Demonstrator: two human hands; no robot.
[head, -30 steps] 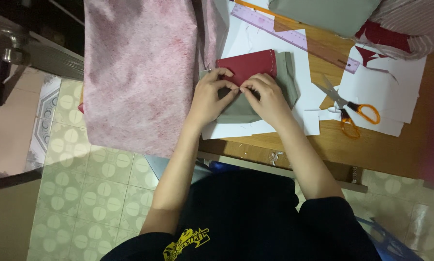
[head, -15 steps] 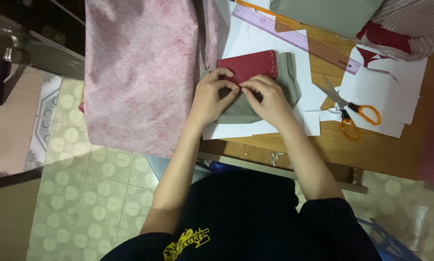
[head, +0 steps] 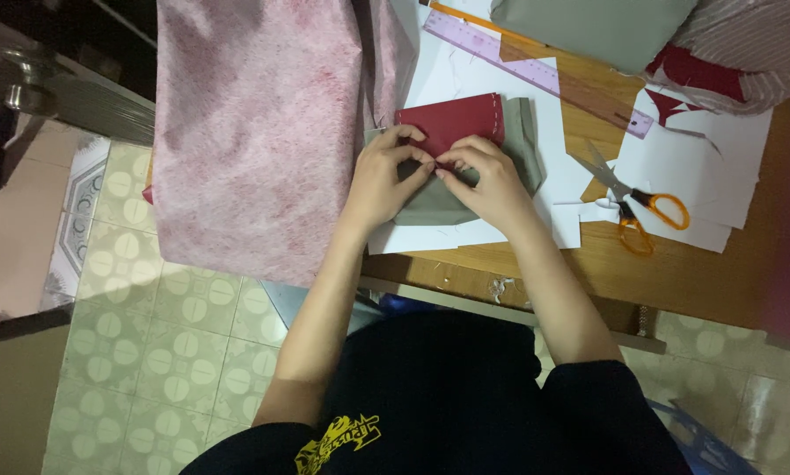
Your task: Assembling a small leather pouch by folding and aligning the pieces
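Red cloth, a flat rectangular piece with a line of pale stitches down its right edge (head: 452, 119), lies on top of a grey-green fabric piece (head: 527, 145), and both rest on white paper sheets (head: 465, 75) spread over the wooden desk (head: 676, 273). Both hands work at the near edge of the red cloth: the left hand (head: 384, 171) has its fingers curled and its thumb and fingertips pinched onto that edge, and the right hand (head: 492, 180) is likewise curled, its fingertips nipping the same edge just beside the left, so that the two hands nearly touch in the middle. Under the palms the grey-green fabric shows. To the left a large sheet of mottled pink material (head: 254, 132) hangs off the desk toward the tiled floor (head: 149, 334). Beyond the cloth a translucent purple ruler (head: 536, 70) lies slantwise, near it orange-handled scissors (head: 632, 198) rest on more cut white paper, well apart from the hands. A folded grey cloth (head: 597, 26) and a striped fabric with red scraps (head: 738, 53) sit at the far right corner.
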